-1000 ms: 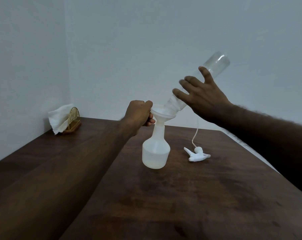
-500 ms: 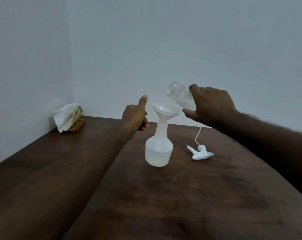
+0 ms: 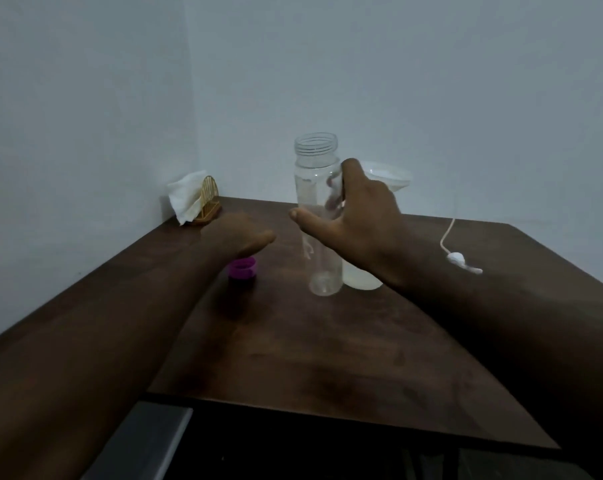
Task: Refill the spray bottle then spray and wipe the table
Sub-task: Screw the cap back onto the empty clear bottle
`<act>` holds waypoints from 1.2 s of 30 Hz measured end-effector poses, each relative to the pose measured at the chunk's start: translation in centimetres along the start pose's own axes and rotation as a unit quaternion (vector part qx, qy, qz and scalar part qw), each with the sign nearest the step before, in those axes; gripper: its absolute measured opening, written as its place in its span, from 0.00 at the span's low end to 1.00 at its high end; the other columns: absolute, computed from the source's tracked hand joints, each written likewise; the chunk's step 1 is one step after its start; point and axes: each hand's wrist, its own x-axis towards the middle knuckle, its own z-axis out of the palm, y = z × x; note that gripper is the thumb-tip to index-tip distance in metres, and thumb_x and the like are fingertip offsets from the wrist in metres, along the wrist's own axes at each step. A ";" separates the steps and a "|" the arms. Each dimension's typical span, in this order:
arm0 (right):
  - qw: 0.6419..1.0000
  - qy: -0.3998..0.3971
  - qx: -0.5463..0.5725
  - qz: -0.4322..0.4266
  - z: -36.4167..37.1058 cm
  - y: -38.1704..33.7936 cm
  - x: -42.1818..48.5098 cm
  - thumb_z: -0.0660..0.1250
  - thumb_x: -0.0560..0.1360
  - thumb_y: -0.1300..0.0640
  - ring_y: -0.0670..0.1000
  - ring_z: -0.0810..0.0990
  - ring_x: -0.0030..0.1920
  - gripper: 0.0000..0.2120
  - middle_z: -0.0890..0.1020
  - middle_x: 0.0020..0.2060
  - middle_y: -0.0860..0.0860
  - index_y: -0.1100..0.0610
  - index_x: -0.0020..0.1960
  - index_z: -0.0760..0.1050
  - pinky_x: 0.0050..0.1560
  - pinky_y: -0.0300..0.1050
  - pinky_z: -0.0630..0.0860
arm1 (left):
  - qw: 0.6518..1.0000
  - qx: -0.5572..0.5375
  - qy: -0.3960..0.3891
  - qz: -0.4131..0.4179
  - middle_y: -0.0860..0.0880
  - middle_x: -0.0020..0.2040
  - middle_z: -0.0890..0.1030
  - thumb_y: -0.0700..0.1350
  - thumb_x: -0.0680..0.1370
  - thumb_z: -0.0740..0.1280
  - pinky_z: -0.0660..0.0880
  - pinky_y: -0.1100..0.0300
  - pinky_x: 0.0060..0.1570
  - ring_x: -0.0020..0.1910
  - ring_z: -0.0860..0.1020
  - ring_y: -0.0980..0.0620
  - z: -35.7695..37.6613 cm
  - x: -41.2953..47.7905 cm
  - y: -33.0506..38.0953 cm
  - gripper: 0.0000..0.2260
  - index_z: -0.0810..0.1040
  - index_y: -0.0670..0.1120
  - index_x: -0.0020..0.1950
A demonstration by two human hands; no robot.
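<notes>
A clear, empty, capless bottle (image 3: 319,216) stands upright on the dark wooden table (image 3: 327,358). My right hand (image 3: 358,216) is wrapped around its middle, thumb in front and fingers behind. Just behind that hand stands the white spray bottle (image 3: 360,278), holding some liquid, with a white funnel (image 3: 391,174) in its neck. The white spray head (image 3: 459,259) with its tube lies on the table to the right. My left hand (image 3: 244,240), blurred and holding nothing, hovers just above a purple cap (image 3: 242,268) left of the clear bottle.
A gold napkin holder (image 3: 210,202) with a white napkin (image 3: 185,199) sits in the far left corner against the walls. The table's front edge (image 3: 327,415) is close to me, with a grey surface (image 3: 147,441) below it at the left.
My right hand tipped the clear bottle away from the funnel and set it upright on the table. My left hand let go of the funnel and moved down over the purple cap.
</notes>
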 end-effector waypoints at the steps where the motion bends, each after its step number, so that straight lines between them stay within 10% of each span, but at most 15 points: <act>1: 1.000 0.004 0.013 0.002 0.9 -0.3 0.0 0.74 0.67 0.37 0.48 0.80 0.39 0.26 0.79 0.39 0.45 0.53 0.50 0.67 0.37 0.44 0.75 | 0.999 0.036 -0.036 -0.006 0.41 0.65 0.76 0.61 0.77 0.61 0.71 0.51 0.56 0.58 0.75 0.43 -0.2 -0.1 0.0 0.25 0.75 0.43 0.65; 5: 0.999 -0.015 0.040 0.021 3.3 -0.5 -0.4 0.73 0.68 0.37 0.46 0.79 0.40 0.26 0.80 0.39 0.46 0.55 0.51 0.69 0.38 0.43 0.76 | 0.988 0.019 -0.152 -0.032 0.40 0.74 0.65 0.55 0.80 0.62 0.67 0.52 0.64 0.69 0.68 0.41 -0.4 -1.1 1.5 0.31 0.58 0.43 0.78; 10: 0.996 -0.009 0.054 0.068 3.9 0.3 -0.7 0.73 0.69 0.38 0.47 0.79 0.40 0.26 0.79 0.38 0.45 0.55 0.52 0.69 0.39 0.46 0.76 | 0.973 -0.001 -0.206 -0.108 0.40 0.64 0.74 0.54 0.75 0.71 0.78 0.51 0.45 0.59 0.77 0.41 0.5 -0.7 0.7 0.27 0.70 0.43 0.69; 17: 0.994 -0.026 0.068 0.083 4.0 0.6 -0.7 0.73 0.70 0.39 0.45 0.80 0.40 0.26 0.81 0.40 0.47 0.55 0.56 0.69 0.37 0.41 0.75 | 0.961 -0.251 -0.069 -0.089 0.38 0.48 0.77 0.44 0.75 0.73 0.80 0.55 0.36 0.44 0.81 0.41 -1.1 0.2 0.9 0.14 0.74 0.38 0.55; 24: 0.993 -0.033 0.080 0.086 4.1 0.5 -1.1 0.72 0.71 0.39 0.47 0.81 0.44 0.30 0.81 0.46 0.48 0.56 0.62 0.68 0.41 0.41 0.76 | 0.737 -0.669 0.091 0.036 0.38 0.57 0.77 0.47 0.76 0.71 0.82 0.52 0.44 0.47 0.82 0.42 -7.7 -1.1 4.8 0.17 0.72 0.41 0.60; 36: 0.991 -0.037 0.084 0.100 4.3 0.3 -1.1 0.71 0.71 0.37 0.49 0.81 0.47 0.31 0.81 0.51 0.50 0.54 0.65 0.67 0.49 0.49 0.82 | 0.823 -0.485 0.216 0.203 0.47 0.50 0.80 0.50 0.74 0.73 0.80 0.62 0.46 0.48 0.80 0.51 -5.5 -3.8 6.9 0.14 0.77 0.46 0.55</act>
